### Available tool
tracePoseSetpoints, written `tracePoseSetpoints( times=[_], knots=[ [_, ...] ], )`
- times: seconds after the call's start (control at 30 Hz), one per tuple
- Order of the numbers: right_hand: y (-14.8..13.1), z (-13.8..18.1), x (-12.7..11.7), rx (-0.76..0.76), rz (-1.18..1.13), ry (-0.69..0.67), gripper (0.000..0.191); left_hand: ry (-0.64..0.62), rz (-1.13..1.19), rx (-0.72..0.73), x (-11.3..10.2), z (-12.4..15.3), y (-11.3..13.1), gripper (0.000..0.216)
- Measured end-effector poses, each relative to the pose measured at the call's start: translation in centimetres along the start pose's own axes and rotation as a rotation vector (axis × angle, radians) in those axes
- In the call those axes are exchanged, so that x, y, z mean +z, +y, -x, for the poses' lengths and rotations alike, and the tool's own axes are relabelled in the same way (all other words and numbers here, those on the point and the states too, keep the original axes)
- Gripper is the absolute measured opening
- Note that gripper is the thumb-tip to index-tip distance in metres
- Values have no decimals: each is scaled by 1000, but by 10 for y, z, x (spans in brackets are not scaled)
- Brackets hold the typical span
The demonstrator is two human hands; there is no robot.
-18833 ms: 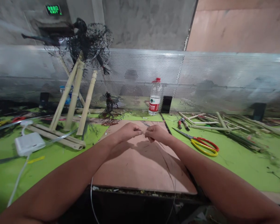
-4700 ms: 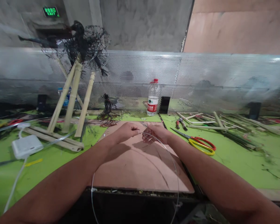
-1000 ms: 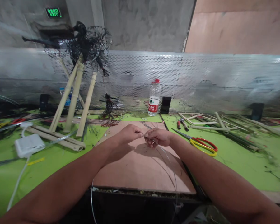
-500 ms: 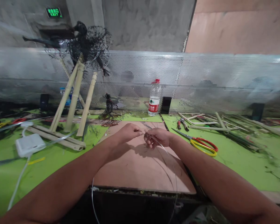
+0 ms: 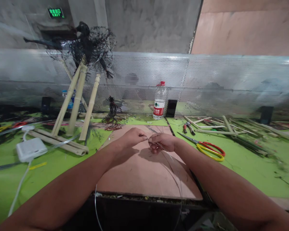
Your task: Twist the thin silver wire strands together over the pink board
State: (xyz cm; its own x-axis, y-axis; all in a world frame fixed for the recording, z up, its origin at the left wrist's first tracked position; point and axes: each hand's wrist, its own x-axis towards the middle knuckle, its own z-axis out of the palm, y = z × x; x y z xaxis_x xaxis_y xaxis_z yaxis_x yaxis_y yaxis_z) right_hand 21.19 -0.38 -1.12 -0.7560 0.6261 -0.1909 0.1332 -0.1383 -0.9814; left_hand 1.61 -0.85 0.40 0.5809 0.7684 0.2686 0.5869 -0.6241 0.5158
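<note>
My left hand (image 5: 131, 137) and my right hand (image 5: 162, 142) meet above a brown board (image 5: 144, 173) at the table's middle. Both are closed in a pinch on a thin metal wire (image 5: 177, 183). From the fingertips the wire curves down and right across the board, then loops below the table's front edge, where its other end (image 5: 95, 208) rises again at the lower left. The stretch between the fingertips is too thin to make out.
Red-and-yellow scissors (image 5: 207, 148) and small pliers (image 5: 188, 126) lie right of the board on the green mat (image 5: 245, 163). A water bottle (image 5: 159, 101) stands behind. Bamboo poles (image 5: 74, 102) with a black wire tangle lean at the left, near a white box (image 5: 30, 149). Bamboo strips (image 5: 231, 128) lie at the right.
Over the last second the hands have stayed together with small finger movements. The wire loop under my right hand has dropped slightly lower over the board.
</note>
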Motion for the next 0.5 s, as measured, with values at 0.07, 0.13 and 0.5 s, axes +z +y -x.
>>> tracePoseSetpoints(
  times=[0.07,0.13,0.5],
  knots=[
    [2,-2,0,-17,45,20,17,6,4,3,0,0,-1,32],
    [3,-4,0,-40,142,77,19,12,-5,-5,1,-1,-3,32],
    [-3,-9,17,-260,1423,643,21,74,-18,-68,2,-3,-6,33]
  ],
)
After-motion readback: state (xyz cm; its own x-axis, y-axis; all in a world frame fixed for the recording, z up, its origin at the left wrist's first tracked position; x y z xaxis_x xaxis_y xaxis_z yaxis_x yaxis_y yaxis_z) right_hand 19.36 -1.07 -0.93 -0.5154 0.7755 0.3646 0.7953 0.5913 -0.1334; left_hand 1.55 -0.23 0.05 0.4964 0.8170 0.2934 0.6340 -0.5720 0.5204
